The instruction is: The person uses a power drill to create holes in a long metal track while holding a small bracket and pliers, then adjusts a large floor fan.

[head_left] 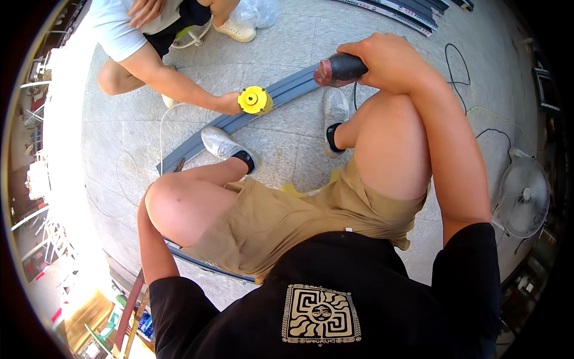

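Observation:
My right hand (385, 63) is wrapped round a black, rounded tool (345, 67) with a dull red end, probably a power tool; its exact kind is unclear. It is held over the long grey metal profile (293, 87), beside my right knee. My left forearm (152, 239) passes behind my left knee, which hides the hand. Across from me, a co-worker's hand (229, 103) holds a yellow, round-topped tool (254, 100) on or just above the profile. Near the profile's left end shows a small dark object (179, 164), too small to name.
Several dark profiles (400, 13) lie at the far edge. A fan (524, 194) stands at the right, with a black cable (463, 78) on the floor nearby. Behind the crouching co-worker (158, 48) is a clear plastic bag (256, 13). A thin pale cord (161, 134) runs at the left.

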A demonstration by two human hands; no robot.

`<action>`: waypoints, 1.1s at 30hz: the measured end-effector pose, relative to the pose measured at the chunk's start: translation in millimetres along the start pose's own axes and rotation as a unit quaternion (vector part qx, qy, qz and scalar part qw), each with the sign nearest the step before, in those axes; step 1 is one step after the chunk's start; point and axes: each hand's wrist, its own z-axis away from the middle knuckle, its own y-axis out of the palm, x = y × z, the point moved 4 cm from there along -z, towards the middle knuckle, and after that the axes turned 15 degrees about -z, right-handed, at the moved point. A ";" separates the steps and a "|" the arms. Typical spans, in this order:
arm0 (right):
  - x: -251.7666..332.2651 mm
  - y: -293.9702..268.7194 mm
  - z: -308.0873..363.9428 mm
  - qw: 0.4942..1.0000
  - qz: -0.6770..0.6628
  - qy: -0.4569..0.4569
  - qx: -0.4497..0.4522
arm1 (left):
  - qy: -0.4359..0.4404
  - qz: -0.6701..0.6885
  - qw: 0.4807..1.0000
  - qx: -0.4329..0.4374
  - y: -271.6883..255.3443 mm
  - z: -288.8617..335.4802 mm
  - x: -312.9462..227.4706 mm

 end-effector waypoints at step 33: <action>-12.1 0.5 -4.8 0.998 0.008 0.003 0.068 | 0.176 -0.158 0.963 0.129 -59.7 29.2 -172.4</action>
